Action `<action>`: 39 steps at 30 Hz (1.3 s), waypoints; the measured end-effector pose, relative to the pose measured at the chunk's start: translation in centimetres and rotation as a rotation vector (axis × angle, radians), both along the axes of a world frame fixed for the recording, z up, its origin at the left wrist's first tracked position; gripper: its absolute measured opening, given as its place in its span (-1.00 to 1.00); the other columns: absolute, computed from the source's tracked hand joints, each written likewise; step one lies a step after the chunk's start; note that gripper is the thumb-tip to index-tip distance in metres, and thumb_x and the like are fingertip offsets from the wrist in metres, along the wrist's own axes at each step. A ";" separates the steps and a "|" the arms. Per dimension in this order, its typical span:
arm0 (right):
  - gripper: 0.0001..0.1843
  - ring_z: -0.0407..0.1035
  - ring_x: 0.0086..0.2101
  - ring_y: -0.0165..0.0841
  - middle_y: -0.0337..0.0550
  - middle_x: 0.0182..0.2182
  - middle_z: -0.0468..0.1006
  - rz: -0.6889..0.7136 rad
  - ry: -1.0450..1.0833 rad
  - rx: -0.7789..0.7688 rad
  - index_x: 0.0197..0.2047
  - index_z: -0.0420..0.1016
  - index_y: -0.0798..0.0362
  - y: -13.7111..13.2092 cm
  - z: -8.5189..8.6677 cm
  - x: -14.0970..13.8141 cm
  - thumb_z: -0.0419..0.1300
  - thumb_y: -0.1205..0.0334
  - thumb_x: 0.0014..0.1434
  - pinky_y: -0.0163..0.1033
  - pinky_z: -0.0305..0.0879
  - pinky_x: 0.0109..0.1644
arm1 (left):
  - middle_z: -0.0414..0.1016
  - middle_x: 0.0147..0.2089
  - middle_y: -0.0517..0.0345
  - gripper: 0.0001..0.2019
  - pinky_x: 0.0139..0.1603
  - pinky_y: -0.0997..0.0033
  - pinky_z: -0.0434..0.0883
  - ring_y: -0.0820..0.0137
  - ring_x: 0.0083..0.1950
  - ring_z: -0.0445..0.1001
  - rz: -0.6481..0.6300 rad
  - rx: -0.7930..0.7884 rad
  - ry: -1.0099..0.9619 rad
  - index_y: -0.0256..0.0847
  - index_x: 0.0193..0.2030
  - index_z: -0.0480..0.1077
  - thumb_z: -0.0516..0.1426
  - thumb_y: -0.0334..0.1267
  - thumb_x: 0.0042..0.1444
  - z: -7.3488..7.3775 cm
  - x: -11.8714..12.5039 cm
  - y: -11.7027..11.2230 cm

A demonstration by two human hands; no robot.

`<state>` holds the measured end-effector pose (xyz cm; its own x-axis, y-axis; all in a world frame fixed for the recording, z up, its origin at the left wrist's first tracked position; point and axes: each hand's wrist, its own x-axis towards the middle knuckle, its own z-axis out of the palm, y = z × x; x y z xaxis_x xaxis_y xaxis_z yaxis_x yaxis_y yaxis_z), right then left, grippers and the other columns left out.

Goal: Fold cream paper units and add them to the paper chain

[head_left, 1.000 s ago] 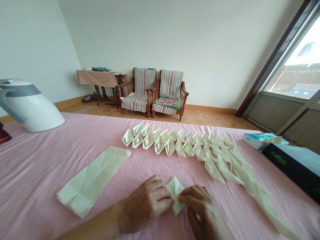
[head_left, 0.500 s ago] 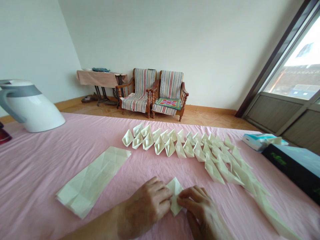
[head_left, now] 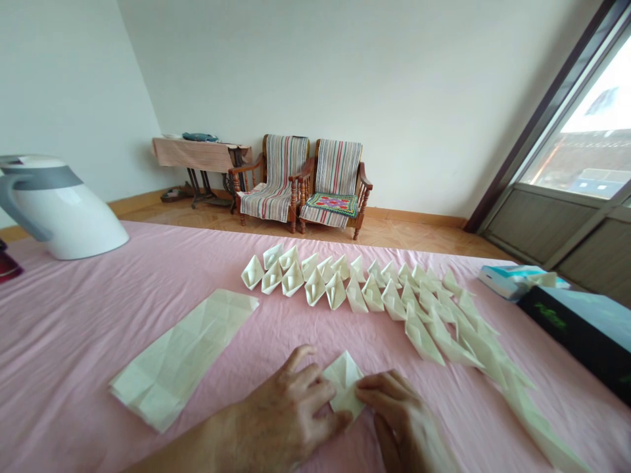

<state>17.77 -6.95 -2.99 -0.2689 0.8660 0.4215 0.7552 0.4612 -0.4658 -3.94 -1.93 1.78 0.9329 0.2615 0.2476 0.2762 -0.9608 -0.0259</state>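
A small pale paper [head_left: 344,376], folded into a diamond, lies on the pink cloth between my hands. My left hand [head_left: 293,404] grips its left side, thumb across the lower edge and index finger raised. On its right edge, the fingers of my right hand [head_left: 401,410] are pinched together. Both hands cover parts of the paper. Beyond them, several folded paper boats [head_left: 335,291] stand in rows that curve down the right side. To the left lies a flat stack of creased paper sheets [head_left: 185,358].
A white and grey jug [head_left: 86,217] stands at the left on the pink tablecloth [head_left: 162,263]. At the right are a tissue pack [head_left: 513,279] and a black box [head_left: 566,335]. Two wooden chairs [head_left: 335,177] and a cloth-covered sewing table [head_left: 194,154] stand by the wall.
My left index finger has lifted and its thumb has come over the paper's lower edge. The folded paper shows wider between my hands. My right hand has shifted slightly.
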 end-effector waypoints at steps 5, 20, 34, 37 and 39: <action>-0.64 0.44 -0.33 -0.30 -0.14 -0.33 0.58 -0.054 -0.106 0.060 -0.34 0.52 0.01 -0.2 -0.3 0.1 -0.04 0.55 0.09 -0.28 0.39 -0.28 | 0.49 -0.12 0.05 -0.77 0.27 -0.06 0.09 0.18 0.00 0.40 0.046 -0.048 0.004 -0.14 0.04 0.39 0.13 -0.29 0.25 0.4 0.0 -0.6; -0.46 0.48 -0.09 -0.26 -0.06 -0.06 0.59 -0.056 -0.271 0.295 0.01 0.51 0.17 0.5 -0.8 -0.4 -0.02 0.54 -0.03 -0.20 0.40 -0.09 | 0.41 0.20 -0.04 -0.67 0.24 0.07 0.18 0.21 0.21 0.36 0.073 -0.212 -0.023 -0.05 0.19 0.30 0.03 -0.31 0.31 1.6 -0.6 -0.8; -0.37 0.36 0.01 -0.20 -0.08 0.04 0.49 -0.056 -0.209 0.227 0.05 0.34 0.05 0.0 -0.5 -0.1 0.03 0.47 -0.17 -0.12 0.26 0.03 | 0.50 0.04 0.06 -0.68 0.17 0.18 0.14 0.26 0.02 0.45 0.083 -0.351 -0.104 -0.10 0.17 0.29 0.07 -0.38 0.29 0.0 -0.6 0.7; -0.35 0.40 -0.05 -0.22 -0.11 -0.01 0.52 -0.048 -0.162 0.198 0.06 0.31 0.03 0.0 -0.4 -0.2 0.03 0.46 -0.19 -0.14 0.25 0.02 | 0.50 -0.02 0.09 -0.74 0.13 0.18 0.16 0.25 -0.01 0.42 0.124 -0.368 -0.098 -0.13 0.10 0.32 0.12 -0.35 0.28 -0.8 -0.4 1.2; -0.39 0.42 -0.10 -0.23 -0.12 -0.06 0.54 -0.041 -0.141 0.191 0.04 0.31 0.02 0.1 -0.3 -0.3 0.05 0.45 -0.16 -0.15 0.26 -0.01 | 0.49 -0.06 0.11 -0.79 0.09 0.20 0.19 0.26 -0.05 0.41 0.150 -0.365 -0.111 -0.15 0.03 0.34 0.13 -0.35 0.27 -1.3 -0.2 1.4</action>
<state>17.47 -6.82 -3.28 -0.3031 0.7855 0.5395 0.8265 0.4985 -0.2615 -4.09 -0.53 0.52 0.8508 0.4815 0.2105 0.3954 -0.8504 0.3471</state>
